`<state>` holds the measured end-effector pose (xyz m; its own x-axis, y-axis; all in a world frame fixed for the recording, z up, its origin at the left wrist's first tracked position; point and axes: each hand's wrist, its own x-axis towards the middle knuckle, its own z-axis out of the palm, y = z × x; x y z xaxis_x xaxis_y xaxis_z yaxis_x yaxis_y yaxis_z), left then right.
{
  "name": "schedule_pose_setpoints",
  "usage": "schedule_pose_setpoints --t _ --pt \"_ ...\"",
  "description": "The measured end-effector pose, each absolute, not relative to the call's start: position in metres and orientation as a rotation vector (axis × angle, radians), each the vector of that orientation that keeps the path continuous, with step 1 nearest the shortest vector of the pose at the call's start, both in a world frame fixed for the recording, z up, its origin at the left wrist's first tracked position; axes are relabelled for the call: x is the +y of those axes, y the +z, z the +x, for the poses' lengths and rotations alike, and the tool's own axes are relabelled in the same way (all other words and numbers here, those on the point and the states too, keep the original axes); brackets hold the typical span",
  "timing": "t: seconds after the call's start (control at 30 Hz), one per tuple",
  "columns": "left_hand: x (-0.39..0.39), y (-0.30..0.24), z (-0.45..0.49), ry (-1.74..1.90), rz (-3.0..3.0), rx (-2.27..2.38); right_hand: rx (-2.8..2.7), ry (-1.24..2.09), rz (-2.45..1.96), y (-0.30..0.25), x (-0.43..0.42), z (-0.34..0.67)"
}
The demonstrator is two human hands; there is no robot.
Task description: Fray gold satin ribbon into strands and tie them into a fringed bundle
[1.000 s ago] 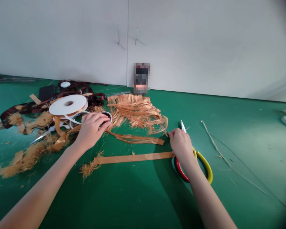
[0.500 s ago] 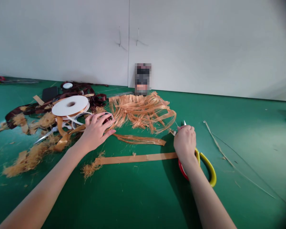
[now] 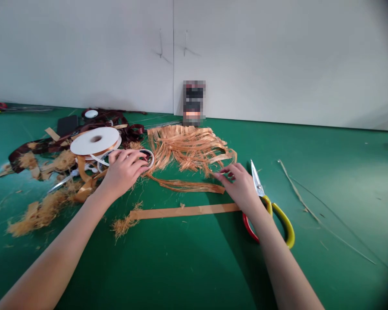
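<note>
My left hand (image 3: 124,168) rests with bent fingers over a small white-rimmed roll of tape (image 3: 151,158), gripping its near side. My right hand (image 3: 241,185) has its fingers apart, thumb forward, at the lower right tips of a wide tan ribbon fringe (image 3: 187,146). Nothing shows between its fingers. Below lie a narrow bundle of shredded ribbon (image 3: 187,185) and a flat tan ribbon strip (image 3: 181,212) with a frayed left end. Scissors (image 3: 286,224) with red and yellow handles lie partly under my right wrist, blades pointing away.
A white ribbon spool (image 3: 95,141) sits left among dark brown ribbon (image 3: 119,122) and frayed tan scraps (image 3: 42,215). A thin pale strand (image 3: 299,198) lies right on the green table (image 3: 181,271). A pixelated upright object (image 3: 194,103) leans against the white wall (image 3: 261,60).
My right hand has moved left and forward from beside the scissors to the fringe, and its closed fingers have spread. The scissor blades are now uncovered. My left hand stays at the tape roll.
</note>
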<state>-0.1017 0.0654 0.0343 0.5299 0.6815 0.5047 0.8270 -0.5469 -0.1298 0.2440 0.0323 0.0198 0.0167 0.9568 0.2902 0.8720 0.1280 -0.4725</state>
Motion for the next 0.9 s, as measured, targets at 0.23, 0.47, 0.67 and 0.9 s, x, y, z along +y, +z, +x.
schedule_pose_setpoints --t 0.23,0.47,0.67,0.9 --pt "0.071 0.022 -0.102 -0.476 -2.415 -1.342 -2.027 0.455 -1.596 0.014 0.032 0.241" --pt "0.062 0.043 -0.097 -0.694 -2.712 -1.447 -1.935 0.373 -1.618 0.018 0.032 0.245" --pt "0.043 0.057 -0.08 -0.153 -3.438 -1.455 -1.943 0.6 -1.508 0.036 0.022 0.235" --pt "0.042 0.05 -0.073 -0.006 -3.411 -1.525 -2.17 1.059 -1.389 0.037 0.012 0.209"
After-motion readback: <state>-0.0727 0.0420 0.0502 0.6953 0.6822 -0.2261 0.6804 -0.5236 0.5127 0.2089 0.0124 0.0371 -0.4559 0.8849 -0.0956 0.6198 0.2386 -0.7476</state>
